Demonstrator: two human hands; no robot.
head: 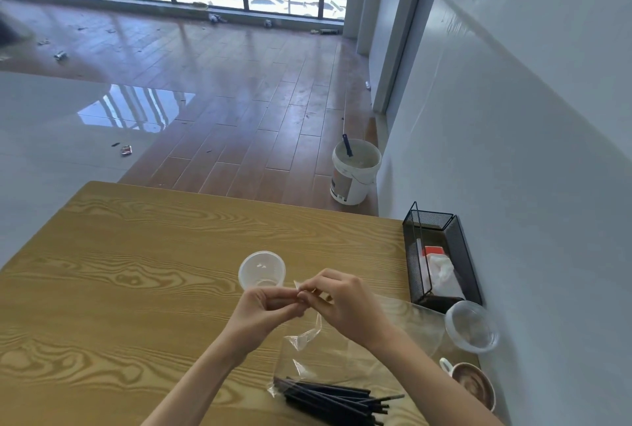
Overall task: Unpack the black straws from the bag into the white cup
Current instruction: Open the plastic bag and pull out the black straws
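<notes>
An empty translucent white cup (261,270) stands upright on the wooden table (136,271), just beyond my hands. My left hand (265,311) and my right hand (345,302) meet in front of it, fingertips pinching the top edge of a clear plastic bag (307,336). The bag hangs down from my fingers to the table near the front edge. Several black straws (335,398) lie in a bundle at the bag's lower end, some tips sticking out to the right.
A black mesh tray (441,254) with napkins stands against the white wall at right. A clear lid or cup (472,326) and a mug of coffee (473,384) sit at the table's right edge. A white bucket (354,172) stands on the floor beyond.
</notes>
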